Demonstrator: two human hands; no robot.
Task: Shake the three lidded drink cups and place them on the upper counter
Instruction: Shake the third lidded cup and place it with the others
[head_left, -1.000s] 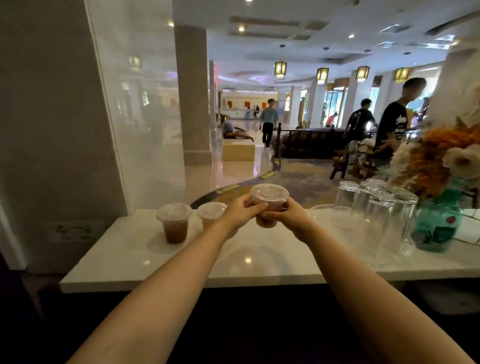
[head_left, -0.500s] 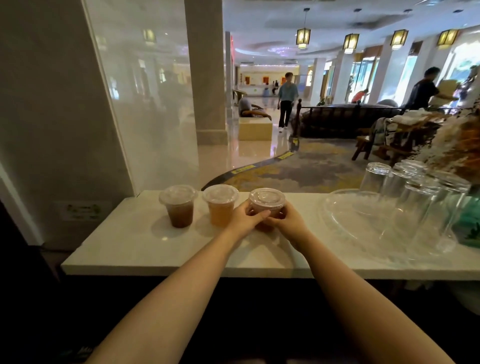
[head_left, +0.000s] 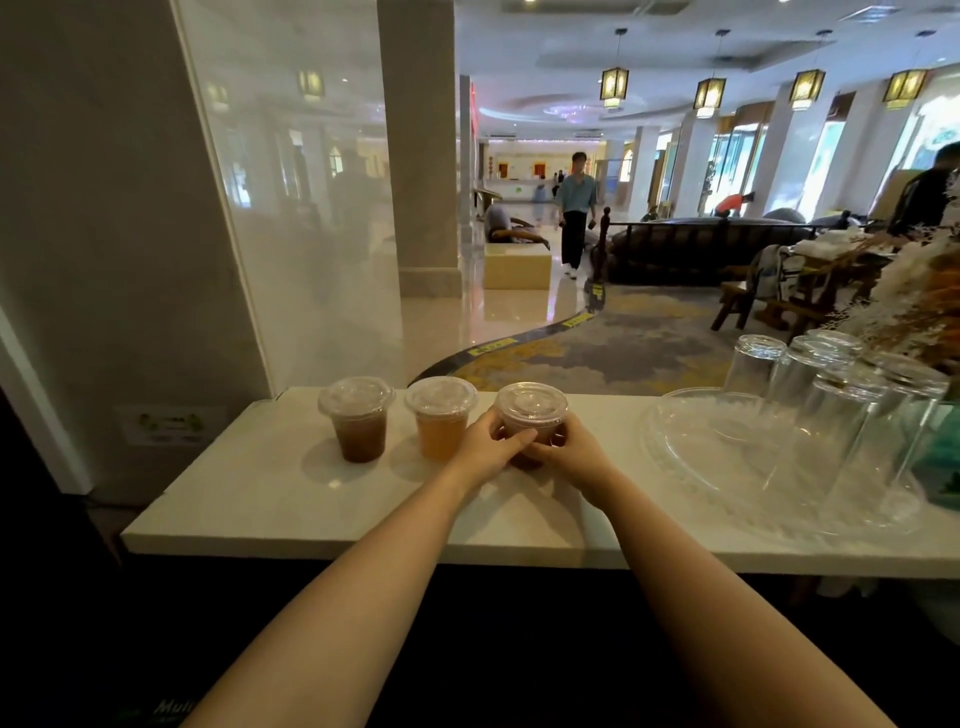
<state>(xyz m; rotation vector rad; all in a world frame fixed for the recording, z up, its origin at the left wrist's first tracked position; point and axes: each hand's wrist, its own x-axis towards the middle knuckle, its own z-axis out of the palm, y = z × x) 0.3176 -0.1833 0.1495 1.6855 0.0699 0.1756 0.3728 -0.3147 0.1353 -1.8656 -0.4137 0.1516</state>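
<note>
Together, both hands' fingers (head_left: 511, 441) wrap third cup (head_left: 531, 415).

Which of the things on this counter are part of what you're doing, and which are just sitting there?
Part of the job: dark brown cup, amber cup, reddish-brown cup held by left hand and right hand, white counter.

Just sitting there: upturned glasses, clear tray, dried flowers.
</note>
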